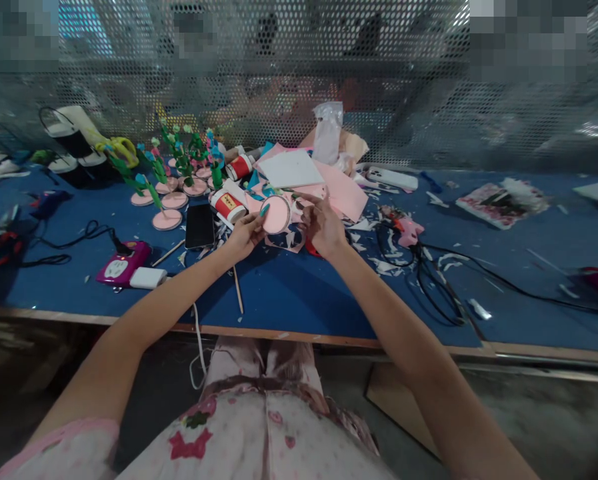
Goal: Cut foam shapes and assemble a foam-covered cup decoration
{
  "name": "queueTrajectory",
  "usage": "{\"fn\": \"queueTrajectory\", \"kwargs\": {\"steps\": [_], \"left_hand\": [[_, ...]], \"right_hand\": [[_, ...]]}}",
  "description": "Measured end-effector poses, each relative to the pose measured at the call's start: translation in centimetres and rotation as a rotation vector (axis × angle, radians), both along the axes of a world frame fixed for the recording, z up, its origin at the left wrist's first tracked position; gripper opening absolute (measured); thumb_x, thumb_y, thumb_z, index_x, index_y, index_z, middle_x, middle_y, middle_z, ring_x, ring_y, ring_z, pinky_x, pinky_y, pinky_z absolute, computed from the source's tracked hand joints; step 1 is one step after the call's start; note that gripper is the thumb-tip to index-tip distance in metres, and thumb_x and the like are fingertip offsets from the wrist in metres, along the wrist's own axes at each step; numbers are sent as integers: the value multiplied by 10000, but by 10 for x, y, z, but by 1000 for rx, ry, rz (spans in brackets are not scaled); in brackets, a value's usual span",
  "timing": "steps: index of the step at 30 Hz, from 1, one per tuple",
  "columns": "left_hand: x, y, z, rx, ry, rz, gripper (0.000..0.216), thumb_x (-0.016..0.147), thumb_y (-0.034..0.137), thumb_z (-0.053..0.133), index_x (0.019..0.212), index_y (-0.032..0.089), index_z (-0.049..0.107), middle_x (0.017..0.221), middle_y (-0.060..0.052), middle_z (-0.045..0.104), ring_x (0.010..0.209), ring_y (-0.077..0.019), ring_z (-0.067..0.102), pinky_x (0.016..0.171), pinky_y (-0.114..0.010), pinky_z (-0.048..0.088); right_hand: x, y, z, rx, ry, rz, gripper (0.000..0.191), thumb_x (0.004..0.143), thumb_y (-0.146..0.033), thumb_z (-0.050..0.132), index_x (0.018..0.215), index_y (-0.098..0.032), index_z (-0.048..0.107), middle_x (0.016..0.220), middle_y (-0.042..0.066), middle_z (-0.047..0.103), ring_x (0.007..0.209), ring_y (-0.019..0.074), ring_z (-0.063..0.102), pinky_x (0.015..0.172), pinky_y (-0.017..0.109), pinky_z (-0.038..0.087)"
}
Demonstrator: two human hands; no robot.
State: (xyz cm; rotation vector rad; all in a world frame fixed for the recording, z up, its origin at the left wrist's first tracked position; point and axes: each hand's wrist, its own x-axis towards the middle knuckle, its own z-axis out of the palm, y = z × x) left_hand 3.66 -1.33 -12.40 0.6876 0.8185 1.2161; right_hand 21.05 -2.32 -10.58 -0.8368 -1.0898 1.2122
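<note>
My left hand [246, 233] pinches the left rim of a round pink foam disc [277, 215], held a little above the blue table [289, 293]. My right hand [321, 223] is closed at the disc's right side, fingers curled; red scissor handles [311, 248] peek out beneath it. Pink foam trimmings [283, 241] hang and lie under the disc. Pink foam sheets [341, 190] and a white sheet [289, 169] lie just behind my hands.
Several green and blue foam flowers on pink bases [171, 180] stand at the back left. A black phone [199, 225], red-and-white tubes [227, 205], a wooden stick [237, 290], a pink glue gun [403, 228] with black cables [443, 287], and a magenta power strip [123, 263] lie around.
</note>
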Motion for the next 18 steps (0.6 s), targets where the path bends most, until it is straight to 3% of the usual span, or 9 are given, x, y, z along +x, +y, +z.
{"fn": "queueTrajectory", "kwargs": {"steps": [6,10,14,18], "left_hand": [[-1,4,-4,-37,-47,8,84,754,192,685,782,157,614,636,14,612,580,-67,592,539,-149,504],[0,4,-1,-80,-82,53,76,808,127,600,736,154,599,611,20,598,564,-66,577,539,-165,502],[0,3,4,-126,-112,81,144,845,105,532,730,153,603,630,18,605,571,-61,580,577,-175,517],[0,2,6,-113,-90,80,100,811,92,578,744,162,604,631,31,600,568,-58,581,583,-168,518]], "right_hand": [[4,-2,7,-48,10,68,399,828,-600,453,897,-240,610,517,-63,260,427,98,218,428,269,269],[6,-1,5,-61,-47,53,223,765,-390,610,939,-253,583,527,-76,283,432,86,176,440,263,246],[9,2,2,-68,-14,53,310,671,-191,638,968,-265,588,540,-79,307,448,86,250,491,267,330],[10,4,0,-92,65,68,306,630,-190,644,930,-241,605,624,-43,447,574,111,455,628,295,459]]}}
